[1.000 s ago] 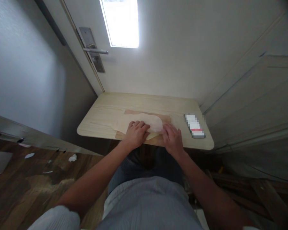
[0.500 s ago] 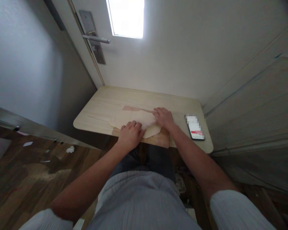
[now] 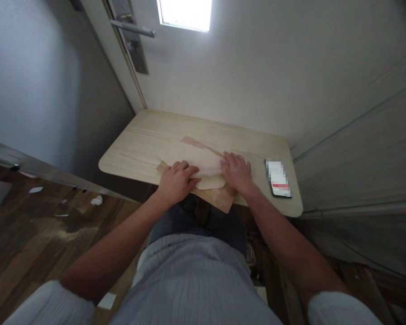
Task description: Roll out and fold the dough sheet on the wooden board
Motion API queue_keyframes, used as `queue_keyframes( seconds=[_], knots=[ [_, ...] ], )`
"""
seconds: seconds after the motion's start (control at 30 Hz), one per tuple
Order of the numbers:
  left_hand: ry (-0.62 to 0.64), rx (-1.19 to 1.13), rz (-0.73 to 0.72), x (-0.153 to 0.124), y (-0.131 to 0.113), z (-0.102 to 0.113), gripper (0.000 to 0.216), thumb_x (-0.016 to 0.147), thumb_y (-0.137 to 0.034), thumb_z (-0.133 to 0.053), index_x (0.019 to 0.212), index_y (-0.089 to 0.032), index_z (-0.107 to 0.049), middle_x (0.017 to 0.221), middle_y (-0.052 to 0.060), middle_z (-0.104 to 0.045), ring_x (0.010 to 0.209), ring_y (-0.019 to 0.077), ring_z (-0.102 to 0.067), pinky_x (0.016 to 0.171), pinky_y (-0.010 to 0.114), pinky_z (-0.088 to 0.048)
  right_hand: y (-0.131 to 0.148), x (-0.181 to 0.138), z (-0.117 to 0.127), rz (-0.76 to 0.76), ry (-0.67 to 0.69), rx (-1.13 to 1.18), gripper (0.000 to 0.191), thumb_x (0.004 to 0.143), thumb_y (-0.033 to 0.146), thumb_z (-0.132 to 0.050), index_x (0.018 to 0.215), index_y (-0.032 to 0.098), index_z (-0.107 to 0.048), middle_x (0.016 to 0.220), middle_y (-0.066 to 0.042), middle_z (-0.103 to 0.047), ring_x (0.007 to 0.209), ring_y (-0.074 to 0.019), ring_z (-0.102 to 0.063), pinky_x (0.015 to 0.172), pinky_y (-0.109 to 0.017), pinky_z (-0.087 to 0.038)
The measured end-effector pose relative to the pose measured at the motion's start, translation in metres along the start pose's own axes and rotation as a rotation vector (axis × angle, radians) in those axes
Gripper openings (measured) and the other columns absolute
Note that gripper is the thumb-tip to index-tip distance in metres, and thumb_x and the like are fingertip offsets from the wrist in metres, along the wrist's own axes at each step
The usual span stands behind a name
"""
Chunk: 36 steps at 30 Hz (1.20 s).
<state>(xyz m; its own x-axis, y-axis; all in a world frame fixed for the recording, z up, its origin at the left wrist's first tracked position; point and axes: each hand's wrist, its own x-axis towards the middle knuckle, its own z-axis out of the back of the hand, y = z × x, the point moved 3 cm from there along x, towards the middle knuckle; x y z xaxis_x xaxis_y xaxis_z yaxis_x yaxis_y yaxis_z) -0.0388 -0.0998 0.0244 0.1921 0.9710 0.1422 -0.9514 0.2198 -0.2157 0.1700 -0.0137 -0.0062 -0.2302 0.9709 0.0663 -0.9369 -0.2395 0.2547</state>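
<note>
Fingers point(image 3: 191, 170) of our left hand point(image 3: 176, 181) and right hand point(image 3: 238, 173) rest half bent on the pale sheet point(image 3: 192, 156), hiding some edge; any grip we cannot tell. On the table point(image 3: 135, 144), the brown sheet point(image 3: 217, 198) below slants more than before, near a phone point(image 3: 279, 179)

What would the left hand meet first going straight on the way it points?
Most likely the pale sheet, which lies just ahead of the left hand; exact depth is hard to judge.

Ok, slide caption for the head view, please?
Left hand and right hand touching a pale sheet, a brown sheet beneath it, on a wood-grained table with a phone.
</note>
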Motion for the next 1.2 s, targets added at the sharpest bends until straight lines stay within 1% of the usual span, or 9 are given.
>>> queue_keyframes(
  seconds=[0.17, 0.27, 0.33, 0.47, 0.57, 0.67, 0.83, 1.03, 1.2],
  knots=[
    [-0.007, 0.000, 0.006, 0.004, 0.005, 0.002, 0.032, 0.095, -0.046, -0.057, 0.120, -0.029, -0.067, 0.106, 0.008, -0.064, 0.105, 0.0288, -0.058, 0.084, 0.041, -0.044, 0.007, 0.024, 0.005, 0.036, 0.011, 0.044, 0.058, 0.100, 0.049, -0.040, 0.151, 0.022, -0.043, 0.153, -0.013, -0.048, 0.140, -0.0321, -0.041, 0.115, -0.060, -0.027],
    [-0.012, -0.002, 0.018, 0.003, 0.007, 0.003, 0.032, 0.095, -0.046, -0.057, 0.119, -0.028, -0.067, 0.104, 0.008, -0.064, 0.104, 0.0290, -0.058, 0.085, 0.041, -0.044, 0.015, 0.040, 0.004, 0.090, 0.023, 0.038, 0.059, 0.101, 0.055, -0.035, 0.149, 0.023, -0.045, 0.151, -0.013, -0.051, 0.139, -0.0309, -0.043, 0.116, -0.058, -0.028],
    [-0.004, -0.011, 0.025, 0.001, 0.008, 0.003, 0.032, 0.095, -0.046, -0.057, 0.118, -0.027, -0.068, 0.103, 0.008, -0.064, 0.104, 0.0287, -0.058, 0.086, 0.041, -0.044, 0.021, 0.046, 0.001, 0.131, 0.066, 0.010, 0.059, 0.102, 0.055, -0.030, 0.150, 0.024, -0.044, 0.152, -0.012, -0.050, 0.139, -0.0312, -0.042, 0.116, -0.059, -0.027],
    [-0.008, -0.052, 0.049, 0.000, 0.008, 0.005, 0.035, 0.094, -0.051, -0.056, 0.116, -0.026, -0.069, 0.105, 0.008, -0.064, 0.105, 0.0283, -0.058, 0.089, 0.042, -0.045, 0.028, 0.046, -0.003, 0.190, 0.198, -0.087, 0.059, 0.103, 0.052, -0.024, 0.156, 0.028, -0.033, 0.161, -0.008, -0.036, 0.146, -0.0350, -0.032, 0.114, -0.068, -0.024],
    [-0.036, -0.037, 0.088, 0.010, 0.006, 0.009, 0.036, 0.098, -0.049, -0.049, 0.120, -0.027, -0.067, 0.114, 0.008, -0.065, 0.111, 0.0290, -0.057, 0.092, 0.043, -0.044, 0.029, 0.041, -0.002, 0.201, 0.230, -0.129, 0.059, 0.104, 0.049, -0.024, 0.159, 0.029, -0.027, 0.166, -0.008, -0.027, 0.149, -0.0376, -0.025, 0.114, -0.072, -0.021],
    [-0.047, 0.007, 0.127, 0.026, 0.005, 0.008, 0.038, 0.101, -0.042, -0.042, 0.127, -0.024, -0.063, 0.125, 0.010, -0.064, 0.118, 0.0295, -0.055, 0.098, 0.046, -0.042, 0.029, 0.033, 0.001, 0.209, 0.188, -0.127, 0.059, 0.104, 0.047, -0.026, 0.159, 0.028, -0.027, 0.166, -0.008, -0.027, 0.150, -0.0364, -0.025, 0.117, -0.069, -0.019],
    [-0.043, 0.026, 0.124, 0.043, -0.001, -0.008, 0.039, 0.102, -0.038, -0.040, 0.132, -0.022, -0.059, 0.137, 0.012, -0.060, 0.126, 0.0317, -0.050, 0.107, 0.053, -0.035, 0.026, 0.019, -0.001, 0.207, 0.089, -0.086, 0.058, 0.103, 0.044, -0.029, 0.157, 0.023, -0.031, 0.162, -0.009, -0.034, 0.149, -0.0339, -0.029, 0.117, -0.064, -0.023],
    [-0.041, 0.004, 0.083, 0.038, -0.010, -0.016, 0.044, 0.103, -0.038, -0.036, 0.143, -0.025, -0.051, 0.154, 0.011, -0.047, 0.142, 0.0319, -0.037, 0.116, 0.060, -0.024, 0.022, 0.006, -0.007, 0.175, -0.006, -0.069, 0.056, 0.103, 0.041, -0.029, 0.153, 0.017, -0.040, 0.159, -0.012, -0.041, 0.146, -0.0321, -0.033, 0.118, -0.059, -0.023],
    [-0.062, -0.009, 0.076, 0.028, -0.014, -0.015, 0.045, 0.104, -0.036, -0.033, 0.144, -0.024, -0.050, 0.157, 0.011, -0.043, 0.146, 0.0318, -0.033, 0.119, 0.061, -0.020, 0.025, -0.005, -0.006, 0.168, -0.043, -0.076, 0.056, 0.103, 0.041, -0.029, 0.150, 0.014, -0.045, 0.157, -0.013, -0.043, 0.145, -0.0328, -0.034, 0.118, -0.059, -0.022]
  ],
)
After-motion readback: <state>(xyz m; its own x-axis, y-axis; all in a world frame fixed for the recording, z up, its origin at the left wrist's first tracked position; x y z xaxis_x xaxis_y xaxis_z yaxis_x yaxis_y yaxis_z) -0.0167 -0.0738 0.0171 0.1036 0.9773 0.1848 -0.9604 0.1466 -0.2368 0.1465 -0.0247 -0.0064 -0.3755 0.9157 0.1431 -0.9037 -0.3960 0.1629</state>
